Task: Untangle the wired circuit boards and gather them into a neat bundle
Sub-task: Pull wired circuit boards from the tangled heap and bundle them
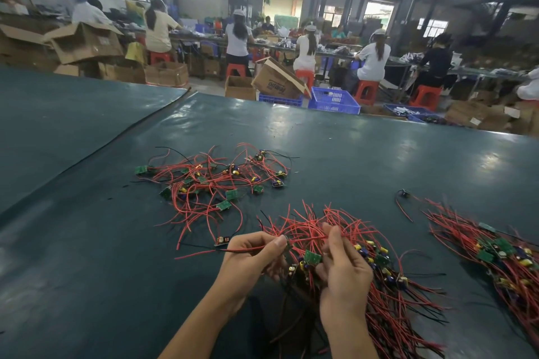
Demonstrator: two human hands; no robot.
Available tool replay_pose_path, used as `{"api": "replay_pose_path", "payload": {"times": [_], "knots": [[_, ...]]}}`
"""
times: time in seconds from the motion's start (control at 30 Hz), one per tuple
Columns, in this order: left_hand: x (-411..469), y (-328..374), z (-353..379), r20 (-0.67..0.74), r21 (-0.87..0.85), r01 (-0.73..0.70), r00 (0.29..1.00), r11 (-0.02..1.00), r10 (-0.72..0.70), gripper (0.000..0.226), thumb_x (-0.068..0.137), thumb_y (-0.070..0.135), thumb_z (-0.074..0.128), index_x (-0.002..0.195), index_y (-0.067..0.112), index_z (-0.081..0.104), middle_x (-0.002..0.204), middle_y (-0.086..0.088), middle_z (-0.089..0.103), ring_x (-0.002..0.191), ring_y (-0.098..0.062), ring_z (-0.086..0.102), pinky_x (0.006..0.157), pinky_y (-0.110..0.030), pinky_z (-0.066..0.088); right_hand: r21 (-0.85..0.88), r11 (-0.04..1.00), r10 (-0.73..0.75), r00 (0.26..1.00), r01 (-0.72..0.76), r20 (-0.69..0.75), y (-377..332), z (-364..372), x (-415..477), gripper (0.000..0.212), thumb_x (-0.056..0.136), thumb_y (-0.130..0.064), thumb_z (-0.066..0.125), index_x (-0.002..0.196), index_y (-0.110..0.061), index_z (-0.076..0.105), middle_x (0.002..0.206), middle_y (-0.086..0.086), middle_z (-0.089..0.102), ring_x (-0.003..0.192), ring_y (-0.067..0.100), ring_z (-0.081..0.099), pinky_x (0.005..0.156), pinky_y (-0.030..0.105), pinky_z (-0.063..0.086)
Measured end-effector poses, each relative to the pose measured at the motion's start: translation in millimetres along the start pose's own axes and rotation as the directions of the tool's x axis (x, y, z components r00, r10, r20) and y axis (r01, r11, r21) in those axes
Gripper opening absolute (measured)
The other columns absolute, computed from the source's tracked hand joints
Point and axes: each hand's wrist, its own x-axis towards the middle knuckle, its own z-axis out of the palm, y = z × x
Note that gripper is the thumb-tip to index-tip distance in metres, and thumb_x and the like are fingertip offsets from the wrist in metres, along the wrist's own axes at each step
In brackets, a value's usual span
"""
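Note:
A tangled heap of small green circuit boards with red and black wires (215,181) lies on the dark green table (350,148), beyond my hands. My left hand (250,256) pinches a red and a black wire that lead left to a single board (223,240). My right hand (342,268) grips a bundle of wired boards (376,259), with wires fanning up past its fingers and trailing down to the right. A green board (312,257) shows between my two hands. A second gathered bundle (495,251) lies at the right edge.
A stray board with wires (404,193) lies near the right bundle. A seam in the table cover (116,137) runs diagonally at left. Past the table's far edge stand blue crates (334,100), cardboard boxes (277,79) and several seated people at benches.

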Motion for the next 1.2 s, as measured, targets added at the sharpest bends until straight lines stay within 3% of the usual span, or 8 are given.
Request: {"api": "replay_pose_path", "payload": {"times": [0.03, 0.23, 0.37, 0.53, 0.73, 0.87, 0.97, 1.2], "knots": [[-14.2, -30.1, -12.1, -0.13, -0.086, 0.137, 0.98, 0.987, -0.147, 0.022, 0.077, 0.031, 0.069, 0.063, 0.014, 0.071, 0.057, -0.01, 0.063, 0.044, -0.014, 0.051, 0.046, -0.022, 0.044, 0.025, 1.0, 0.009, 1.0, -0.008, -0.027, -2.9, -2.8, 4.0, 0.023, 0.092, -0.021, 0.064, 0.075, -0.022, 0.081, 0.057, -0.01, 0.056, 0.044, 0.0, 0.04, 0.038, 0.014, 0.031], [-4.5, -48.4, -15.2, -0.136, -0.094, 0.121, 0.982, 0.988, -0.133, 0.021, 0.077, 0.031, 0.068, 0.066, 0.014, 0.072, 0.058, -0.01, 0.063, 0.045, -0.014, 0.052, 0.046, -0.024, 0.046, 0.175, 0.984, 0.052, 0.997, -0.042, -0.051, -9.6, -7.9, 10.3, 0.019, 0.089, -0.028, 0.065, 0.081, -0.015, 0.077, 0.059, -0.007, 0.053, 0.041, 0.001, 0.034, 0.034, 0.015, 0.027], [-9.0, -47.0, -13.0, -0.18, -0.132, 0.095, 0.976, 0.987, -0.118, 0.022, 0.075, 0.036, 0.076, 0.069, 0.015, 0.072, 0.058, -0.009, 0.061, 0.046, -0.015, 0.052, 0.048, -0.024, 0.046, -0.028, 0.996, 0.091, 0.992, -0.089, 0.084, 6.7, 4.1, -1.8, 0.03, 0.071, -0.045, 0.072, 0.074, -0.016, 0.077, 0.052, -0.009, 0.052, 0.039, 0.002, 0.037, 0.034, 0.017, 0.032], [-10.2, -48.1, -13.5, -0.144, -0.085, 0.16, 0.975, 0.983, -0.171, 0.02, 0.077, 0.032, 0.078, 0.07, 0.014, 0.073, 0.059, -0.004, 0.061, 0.053, -0.012, 0.052, 0.054, -0.022, 0.043, -0.188, 0.981, 0.0, 0.982, 0.036, 0.189, 22.9, 17.5, -18.1, 0.025, 0.092, -0.026, 0.063, 0.076, -0.027, 0.081, 0.079, 0.002, 0.077, 0.081, 0.016, 0.074, 0.073, 0.026, 0.058], [-10.5, -42.5, -14.5, -0.094, -0.115, 0.175, 0.978, 0.978, -0.186, 0.017, 0.075, 0.029, 0.073, 0.066, 0.014, 0.072, 0.059, -0.012, 0.064, 0.046, -0.016, 0.054, 0.048, -0.025, 0.049, -0.017, 1.0, -0.007, 0.998, 0.006, -0.054, -2.3, -4.9, 4.4, 0.03, 0.095, -0.025, 0.06, 0.073, -0.017, 0.079, 0.053, -0.008, 0.05, 0.04, 0.002, 0.031, 0.035, 0.016, 0.024], [-8.3, -43.2, -12.4, -0.2, -0.178, 0.154, 0.961, 0.972, -0.189, 0.018, 0.07, 0.03, 0.073, 0.065, 0.013, 0.072, 0.058, -0.013, 0.063, 0.045, -0.016, 0.054, 0.047, -0.024, 0.048, 0.066, 0.997, -0.021, 0.994, 0.028, -0.105, -9.2, -11.4, 10.9, 0.027, 0.096, -0.029, 0.058, 0.085, -0.011, 0.074, 0.058, -0.004, 0.051, 0.039, 0.003, 0.029, 0.033, 0.017, 0.024], [-6.6, -47.1, -8.1, -0.284, -0.229, 0.101, 0.945, 0.968, -0.166, 0.021, 0.069, 0.031, 0.073, 0.072, 0.01, 0.074, 0.062, -0.012, 0.064, 0.049, -0.016, 0.055, 0.047, -0.024, 0.048, -0.102, 0.995, 0.004, 1.0, -0.004, 0.004, -0.5, -5.4, 3.0, 0.035, 0.093, -0.038, 0.06, 0.071, -0.014, 0.074, 0.051, -0.001, 0.056, 0.036, 0.005, 0.036, 0.034, 0.019, 0.029], [-8.2, -60.4, -1.0, -0.173, 0.29, -0.153, 0.963, 0.945, 0.209, 0.022, 0.085, 0.018, 0.071, 0.106, 0.024, 0.073, 0.088, -0.001, 0.068, 0.075, -0.018, 0.067, 0.065, -0.032, 0.054, -0.257, 0.957, -0.066, 0.965, 0.133, 0.253, 10.7, 9.6, -14.2, 0.01, 0.085, -0.025, 0.07, 0.081, -0.024, 0.079, 0.08, -0.004, 0.076, 0.075, 0.009, 0.072, 0.064, 0.02, 0.056]]}}
